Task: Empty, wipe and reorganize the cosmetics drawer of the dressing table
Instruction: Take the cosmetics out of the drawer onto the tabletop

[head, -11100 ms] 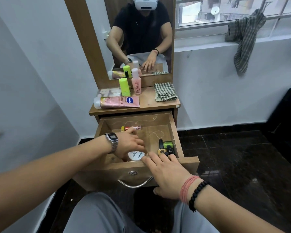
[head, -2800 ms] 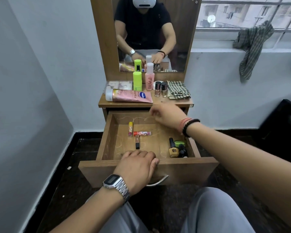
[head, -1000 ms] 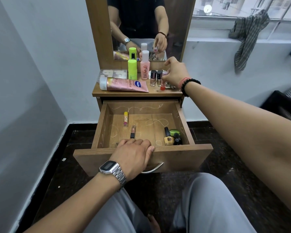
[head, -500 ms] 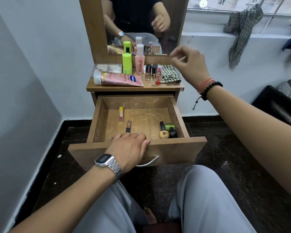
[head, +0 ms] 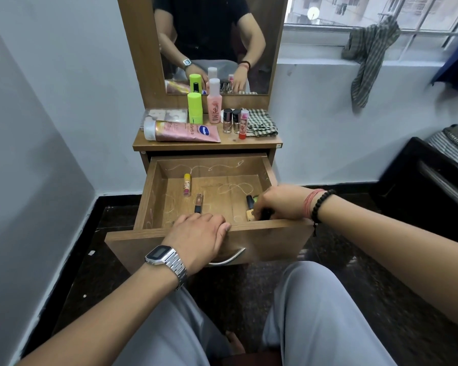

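Hands [head: 275,204] hide most nail polish bottles [head: 250,207].

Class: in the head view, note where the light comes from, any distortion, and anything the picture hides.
Head view: soft daylight from the window at upper right; wide-angle bending of the wall edges; the right hand covers most of the nail polish bottles in the drawer, hiding its grip.

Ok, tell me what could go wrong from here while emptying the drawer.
1. The right hand reaches into a tight cluster of nail polish bottles in the drawer's corner; grabbing several at once could drop one.
2. The small bottles and the upright lip balm stand crowded on the tabletop; adding more may topple them.
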